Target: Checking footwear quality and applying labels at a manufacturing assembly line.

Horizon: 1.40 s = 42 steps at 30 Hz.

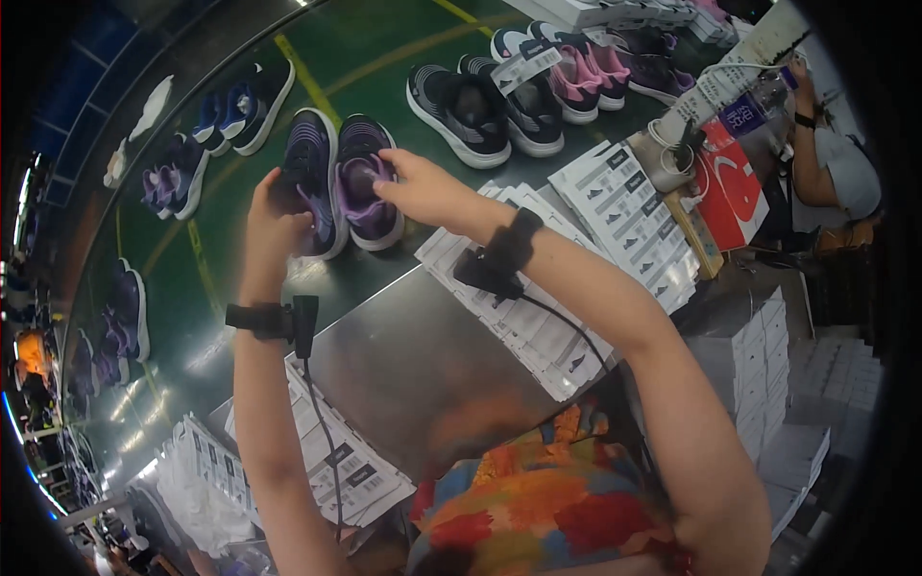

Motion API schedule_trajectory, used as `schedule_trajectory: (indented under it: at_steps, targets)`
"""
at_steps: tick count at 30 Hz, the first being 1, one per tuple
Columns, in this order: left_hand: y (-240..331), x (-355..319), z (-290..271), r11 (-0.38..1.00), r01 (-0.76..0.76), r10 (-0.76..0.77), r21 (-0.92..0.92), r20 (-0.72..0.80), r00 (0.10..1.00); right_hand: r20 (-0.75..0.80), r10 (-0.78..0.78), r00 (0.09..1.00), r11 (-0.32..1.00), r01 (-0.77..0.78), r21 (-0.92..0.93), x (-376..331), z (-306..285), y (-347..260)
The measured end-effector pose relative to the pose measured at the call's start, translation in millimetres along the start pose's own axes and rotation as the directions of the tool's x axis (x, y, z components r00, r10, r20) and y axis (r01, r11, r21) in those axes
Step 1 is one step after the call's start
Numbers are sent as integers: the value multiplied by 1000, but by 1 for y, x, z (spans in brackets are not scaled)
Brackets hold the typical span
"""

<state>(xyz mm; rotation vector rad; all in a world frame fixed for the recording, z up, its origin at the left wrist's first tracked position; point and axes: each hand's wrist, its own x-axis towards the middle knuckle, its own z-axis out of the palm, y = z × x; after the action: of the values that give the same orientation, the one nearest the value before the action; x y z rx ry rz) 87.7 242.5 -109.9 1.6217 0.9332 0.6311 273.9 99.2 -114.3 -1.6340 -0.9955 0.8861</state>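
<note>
Seen from above, a person stands at a green conveyor belt (375, 58) that carries pairs of sneakers. Both arms reach forward to one pair of purple and black shoes lying side by side on the belt just past a steel tabletop (423, 355).

The left hand (269, 226) curls its grip around the heel of the left shoe (312, 178), fingers closed on it as if to steady or lift it. The right hand (423, 187) rests on the opening of the right shoe (365, 187), fingers pressed to its collar; whether they reach inside cannot be told.

Each wrist wears a black strap with a small wired device. Stacks of white printed labels (624, 206) sit to the right, within easy reach. More shoes (480, 110) wait further along the belt.
</note>
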Motion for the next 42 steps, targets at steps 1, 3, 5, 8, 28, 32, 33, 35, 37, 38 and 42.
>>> schedule_trajectory:
  at_steps: [1, 3, 5, 8, 28, 32, 33, 35, 37, 38, 42]
  targets:
    - [-10, 5, 4, 998, -57, 57, -12, 6, 998, 32, -76, 997, 996, 77, -52, -11, -12, -2]
    - [-14, -14, 15, 959, -115, 136, 261, -65, 989, 61, -207, 976, 972, 213, -100, -58, -51, -29]
    - [2, -50, 38, 741, -317, 426, 593, -49, 903, -83, -161, 983, 972, 143, -188, -117, -93, -36]
    - [41, -118, 72, 686, -546, 506, 481, 224, 833, -351, -98, 931, 900, -68, -431, -201, -118, -15]
    - [26, -197, 163, 545, -719, 398, 431, 622, 674, -120, -407, 906, 501, 111, -858, -294, -46, 42]
    - [25, -195, 158, 575, -702, 385, 420, 618, 685, -702, 93, 706, 970, -223, -96, -301, -88, 53]
    - [25, -196, 159, 571, -704, 393, 422, 612, 686, -799, 236, 553, 964, -32, 263, -310, -116, 56]
    - [24, -201, 162, 498, -734, 400, 461, 629, 667, -793, 424, 438, 655, 456, 602, -333, -180, 51]
    - [29, -201, 161, 417, -762, 392, 496, 658, 643, -840, 374, 393, 708, 464, 532, -354, -206, 37]
    - [32, -201, 161, 337, -782, 375, 525, 687, 623, -865, 315, 391, 776, 419, 472, -351, -200, 13]
    - [78, -199, 151, 662, -735, 431, 150, 725, 536, -786, -398, 473, 853, -125, -507, -316, -111, -22]
